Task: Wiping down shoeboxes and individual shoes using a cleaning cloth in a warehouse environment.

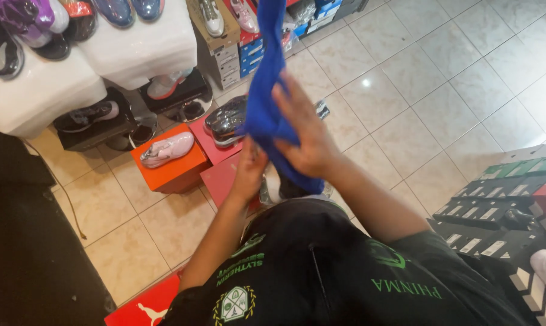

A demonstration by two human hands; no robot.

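- The blue cloth (266,90) hangs as a long strip in front of the person, its long axis running nearly upright from the top edge of the view down to a bunched lower end at about chest height.
- The right hand (309,136) lies flat against the lower part of the cloth, on the side facing the camera; its fingers (288,99) are spread and point up and to the left along the strip, pressing it rather than pinching it.
- The left hand (249,172) sits lower and just behind the bunched end, touching or nearly touching the right hand's heel. The cloth hides its fingers, so I cannot tell whether they are closed on the fabric or only resting against it.
- So the cloth lies between the two hands at its lower end, with the right hand nearer its middle and the left nearer its bottom edge.
- The top of the strip runs out of view, so what holds it up there cannot be seen.
- Beneath the hands, on the tiled floor (418,78), a dark shiny shoe (228,121) sits on a red box (209,148), just beside a pale pink shoe (167,149) on an orange box (173,172).
- Stacked dark boxes (496,211) stand well apart on the right.
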